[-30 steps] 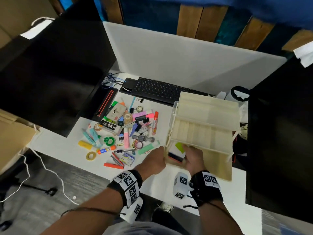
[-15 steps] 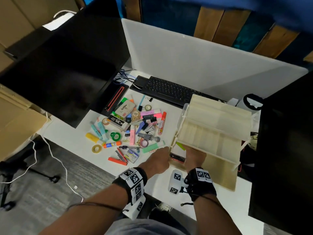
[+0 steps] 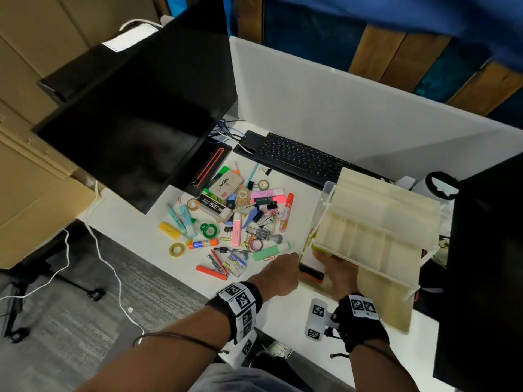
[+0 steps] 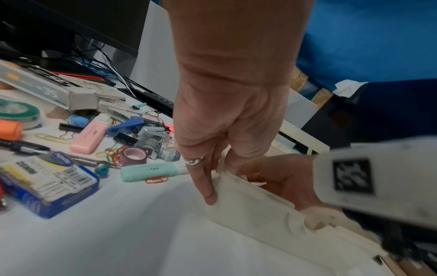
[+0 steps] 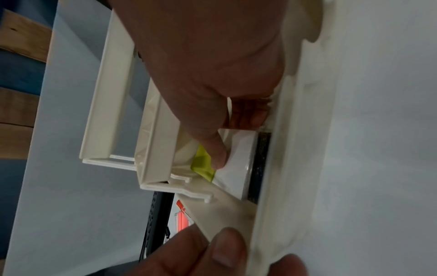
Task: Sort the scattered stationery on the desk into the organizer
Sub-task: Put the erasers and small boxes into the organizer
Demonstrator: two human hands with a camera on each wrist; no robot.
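Observation:
The cream tiered organizer stands at the desk's right. My left hand pinches the left wall of its bottom tray, with the ringed finger outside the wall. My right hand reaches into that tray and holds a white note pad topped by a yellow-green sheet, thumb on top. The pad shows a black and red edge and sits partly under the upper tier. Scattered stationery lies left of the organizer, the mint highlighter nearest my left hand.
A black keyboard lies behind the pile. Dark monitors stand at the left and right. A blue paper-clip box and an orange marker sit near the desk's front edge. Cables trail on the floor.
My right hand has slid the pad deeper into the bottom tray, under the upper tier. My left hand stays at the tray's left corner. The head view has shifted.

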